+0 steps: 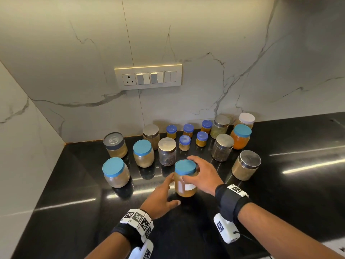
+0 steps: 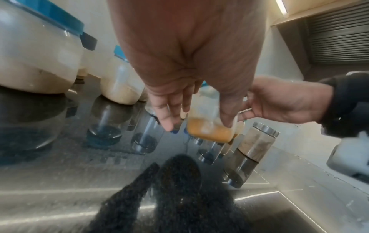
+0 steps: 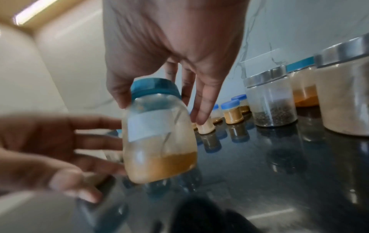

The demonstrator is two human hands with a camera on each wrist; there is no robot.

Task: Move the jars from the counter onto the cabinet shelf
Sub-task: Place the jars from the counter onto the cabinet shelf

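Note:
A clear jar with a teal lid and a layer of orange-brown powder hangs tilted just above the black counter. My right hand grips it from above at the lid and neck, thumb on the near side, fingers behind. In the right wrist view the jar leans under my right hand. My left hand is open with straight fingers reaching the jar's left side; whether they touch I cannot tell. From the left wrist, my left hand frames the jar. No cabinet shelf is in view.
Several other jars stand behind: a teal-lidded jar at the left, a steel-lidded jar at the right, small blue-lidded jars near the marble wall. A switch panel is on that wall. A side wall closes the left.

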